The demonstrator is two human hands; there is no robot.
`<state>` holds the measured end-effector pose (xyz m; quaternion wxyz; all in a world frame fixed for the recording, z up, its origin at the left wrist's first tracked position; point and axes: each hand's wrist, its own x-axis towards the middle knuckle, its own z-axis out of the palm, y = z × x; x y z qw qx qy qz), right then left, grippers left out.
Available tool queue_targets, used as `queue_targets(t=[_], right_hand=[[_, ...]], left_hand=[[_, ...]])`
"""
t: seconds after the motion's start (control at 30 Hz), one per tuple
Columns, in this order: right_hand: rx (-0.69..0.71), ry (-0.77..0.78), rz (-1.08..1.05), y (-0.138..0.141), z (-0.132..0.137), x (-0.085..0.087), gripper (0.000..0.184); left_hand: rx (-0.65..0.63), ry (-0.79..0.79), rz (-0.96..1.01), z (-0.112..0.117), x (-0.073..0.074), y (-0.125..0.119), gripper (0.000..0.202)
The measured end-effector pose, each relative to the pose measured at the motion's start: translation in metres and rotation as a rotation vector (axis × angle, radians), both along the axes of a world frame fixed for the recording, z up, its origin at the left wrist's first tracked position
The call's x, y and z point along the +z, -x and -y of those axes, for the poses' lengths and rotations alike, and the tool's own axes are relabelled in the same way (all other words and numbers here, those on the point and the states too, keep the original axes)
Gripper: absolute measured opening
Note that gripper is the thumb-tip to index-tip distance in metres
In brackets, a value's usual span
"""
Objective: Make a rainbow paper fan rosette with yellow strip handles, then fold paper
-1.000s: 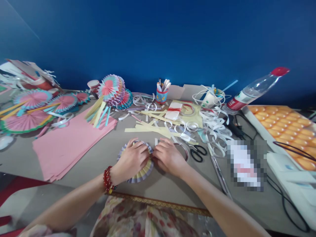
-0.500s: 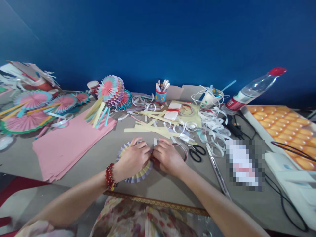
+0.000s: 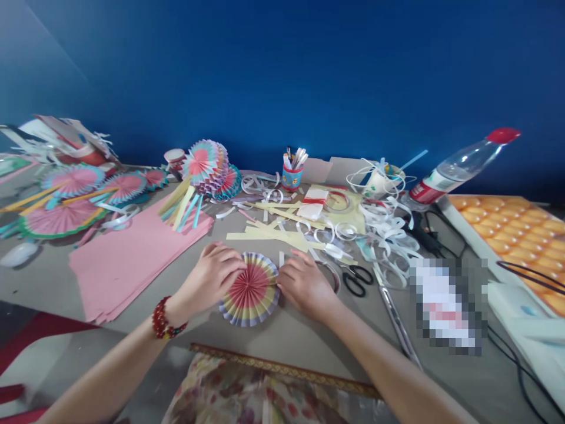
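Observation:
A pleated paper rosette, red-pink inside with a yellow ring and lilac edge, lies spread as a full disc on the grey table. My left hand, a red bead bracelet at its wrist, rests its outstretched fingers over the disc's upper left part. At the right rim, the fingertips of my right hand are bent against the edge, their grip partly hidden. Just beyond that hand lies a roll of tape, partly covered. Black-handled scissors and a utility knife are farther right.
Pink paper sheets and finished paper fans occupy the left. Yellow strips and curled white scraps spread behind my hands. A pen cup and a tilted plastic bottle stand near the blue wall.
My left hand has slid left off the rosette's middle, uncovering its red-pink centre. My right hand has stayed by the right rim. The whole view has shifted slightly.

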<state>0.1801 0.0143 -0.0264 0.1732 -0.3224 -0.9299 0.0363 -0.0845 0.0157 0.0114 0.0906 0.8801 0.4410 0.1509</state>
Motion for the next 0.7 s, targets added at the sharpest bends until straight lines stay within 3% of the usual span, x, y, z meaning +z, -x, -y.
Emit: queue_targets(t=[0.1, 0.23, 0.33, 0.53, 0.7], right_hand=[[-0.006, -0.005, -0.022, -0.001, 0.0, 0.0, 0.017], [0.0, 0.009, -0.029, -0.003, -0.001, 0.0, 0.018], [0.007, 0.039, -0.036, -0.004, -0.001, 0.0, 0.016], [-0.033, 0.081, -0.076, -0.005, -0.001, -0.002, 0.013], [-0.014, 0.073, -0.065, -0.005, -0.002, -0.004, 0.015]], left_hand=[[-0.009, -0.008, -0.046, 0.007, -0.007, 0.006, 0.031], [-0.148, 0.033, -0.148, 0.017, -0.018, 0.009, 0.051], [-0.152, 0.055, -0.167, 0.023, -0.023, 0.01, 0.062], [-0.134, 0.087, -0.147, 0.026, -0.022, 0.013, 0.053], [-0.083, 0.044, 0.046, 0.024, -0.016, -0.002, 0.024]])
